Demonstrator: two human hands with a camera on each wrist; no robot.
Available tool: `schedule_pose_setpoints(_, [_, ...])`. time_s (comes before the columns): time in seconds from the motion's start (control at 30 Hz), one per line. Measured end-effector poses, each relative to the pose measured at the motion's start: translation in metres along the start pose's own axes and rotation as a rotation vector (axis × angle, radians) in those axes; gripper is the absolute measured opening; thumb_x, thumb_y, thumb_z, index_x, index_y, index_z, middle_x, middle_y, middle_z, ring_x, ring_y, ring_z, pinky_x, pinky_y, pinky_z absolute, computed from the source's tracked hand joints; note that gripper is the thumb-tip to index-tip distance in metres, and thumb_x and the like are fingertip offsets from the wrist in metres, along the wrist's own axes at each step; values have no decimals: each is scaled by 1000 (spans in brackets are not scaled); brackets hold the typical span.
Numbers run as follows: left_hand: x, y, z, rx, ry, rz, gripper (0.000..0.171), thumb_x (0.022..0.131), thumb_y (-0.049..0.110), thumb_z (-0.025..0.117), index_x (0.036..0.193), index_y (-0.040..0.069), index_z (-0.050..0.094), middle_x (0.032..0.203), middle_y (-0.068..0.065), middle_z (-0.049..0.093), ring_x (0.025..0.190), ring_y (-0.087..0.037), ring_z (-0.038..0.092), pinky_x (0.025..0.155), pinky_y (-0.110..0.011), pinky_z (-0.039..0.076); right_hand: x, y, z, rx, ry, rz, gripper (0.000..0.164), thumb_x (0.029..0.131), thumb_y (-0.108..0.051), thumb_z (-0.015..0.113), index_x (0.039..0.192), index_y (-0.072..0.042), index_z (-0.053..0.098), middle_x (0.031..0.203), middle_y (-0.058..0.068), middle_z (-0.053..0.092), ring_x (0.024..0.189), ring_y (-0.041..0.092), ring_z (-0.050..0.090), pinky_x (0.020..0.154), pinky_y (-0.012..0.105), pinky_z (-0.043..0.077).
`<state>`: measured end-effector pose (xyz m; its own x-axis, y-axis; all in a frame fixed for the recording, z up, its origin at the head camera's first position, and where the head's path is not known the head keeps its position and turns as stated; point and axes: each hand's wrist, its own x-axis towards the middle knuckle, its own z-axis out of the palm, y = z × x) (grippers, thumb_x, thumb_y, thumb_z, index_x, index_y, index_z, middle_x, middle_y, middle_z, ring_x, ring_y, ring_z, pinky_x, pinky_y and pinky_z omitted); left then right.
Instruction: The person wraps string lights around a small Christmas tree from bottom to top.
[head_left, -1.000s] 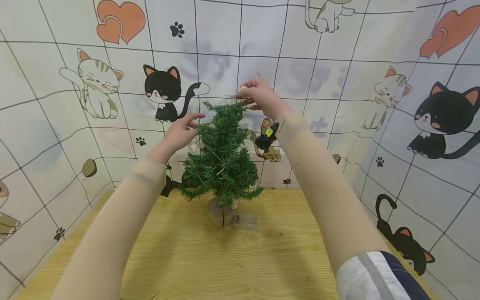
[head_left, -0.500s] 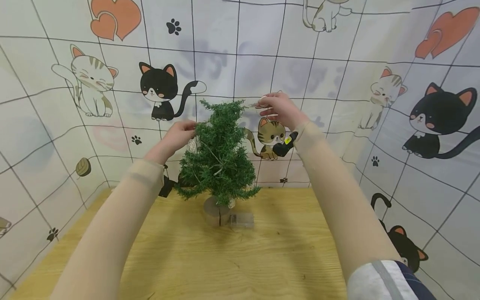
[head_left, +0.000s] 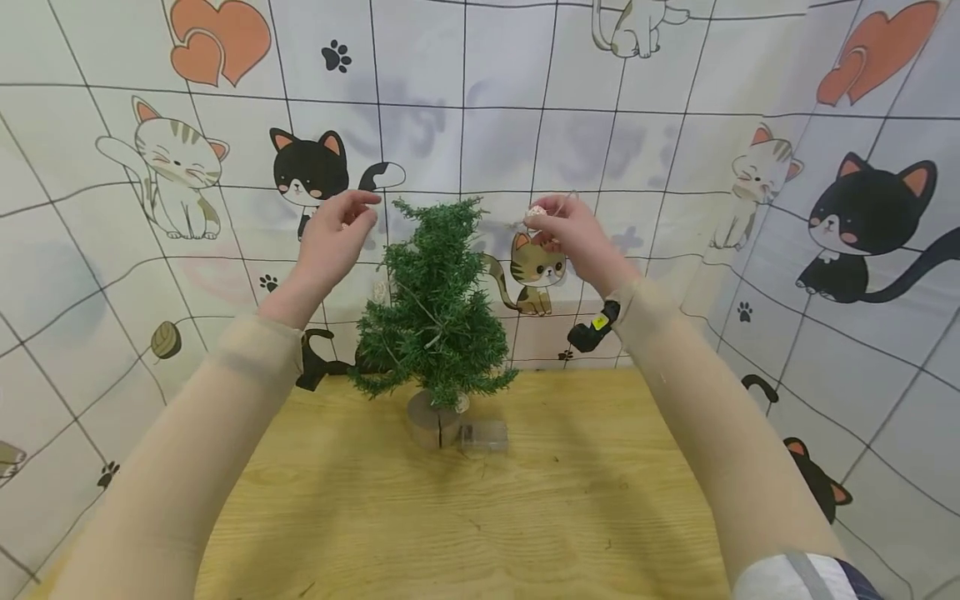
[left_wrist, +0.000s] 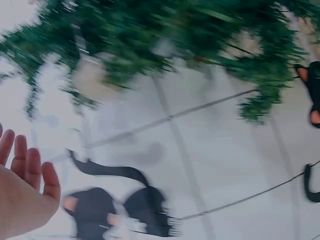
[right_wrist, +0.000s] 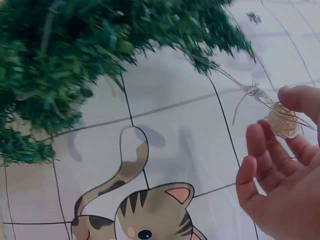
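A small green artificial Christmas tree [head_left: 438,292] stands upright on a round wooden base [head_left: 433,421]. My right hand [head_left: 573,229], right of the treetop, pinches a pale woven ball [right_wrist: 283,121] of a string light. From that ball a thin wire [right_wrist: 220,70], with a small tangle in it, runs back to the tree. My left hand [head_left: 337,233] is raised left of the treetop, apart from the branches, its fingers loosely bent and holding nothing. Another pale ball [left_wrist: 90,77] hangs on the tree's left side, blurred in the left wrist view.
Beside the wooden base, a clear plastic battery box [head_left: 483,436] lies on the wooden table [head_left: 465,525]. One more pale ball [head_left: 462,403] hangs low near the base. A cat-patterned cloth [head_left: 420,75] covers the walls behind and at both sides.
My right hand has moved right and slightly down from the treetop with the ball, drawing the wire out. After reaching to the tree's left side, my left hand has pulled away up and left.
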<state>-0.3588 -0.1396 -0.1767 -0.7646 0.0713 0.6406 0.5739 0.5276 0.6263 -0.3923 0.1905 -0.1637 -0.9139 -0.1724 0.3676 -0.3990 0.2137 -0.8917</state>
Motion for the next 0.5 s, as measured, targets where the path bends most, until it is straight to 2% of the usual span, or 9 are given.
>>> schedule_pose_setpoints(0.1, [-1, 23, 3, 41, 10, 133, 31, 102, 24, 48, 126, 10, 63, 106, -7, 55, 89, -19, 45, 78, -36, 32, -11, 0, 3, -12, 18, -61, 29, 93, -15, 65, 119, -5, 56, 93, 7, 59, 77, 22, 58, 61, 26, 44])
schedule_pose_setpoints(0.2, [-2, 46, 9, 46, -27, 231, 28, 101, 20, 51, 121, 8, 65, 105, -7, 57, 92, -21, 47, 81, -38, 36, -21, -1, 8, -39, 19, -101, 29, 92, -15, 66, 118, -8, 57, 90, 8, 57, 78, 25, 58, 63, 27, 46])
schedule_pose_setpoints(0.27, [-3, 60, 16, 61, -60, 284, 26, 100, 20, 53, 119, 8, 67, 105, -8, 58, 97, -22, 48, 84, -40, 38, -28, -2, 12, -86, 13, -121, 31, 92, -17, 67, 119, -9, 57, 94, 7, 55, 81, 25, 58, 67, 30, 48])
schedule_pose_setpoints(0.4, [-6, 83, 30, 148, -128, 355, 25, 99, 23, 56, 116, 8, 68, 107, -7, 61, 103, -24, 50, 90, -41, 39, -38, -5, 20, -199, -10, -167, 33, 91, -22, 68, 120, -11, 57, 110, 7, 52, 83, 23, 60, 67, 34, 47])
schedule_pose_setpoints(0.5, [-9, 98, 40, 222, -179, 350, 31, 98, 31, 58, 119, 11, 68, 110, -7, 62, 104, -23, 51, 89, -39, 40, -46, -10, 27, -286, -37, -202, 32, 92, -21, 67, 121, -11, 57, 121, 6, 53, 84, 25, 59, 66, 35, 46])
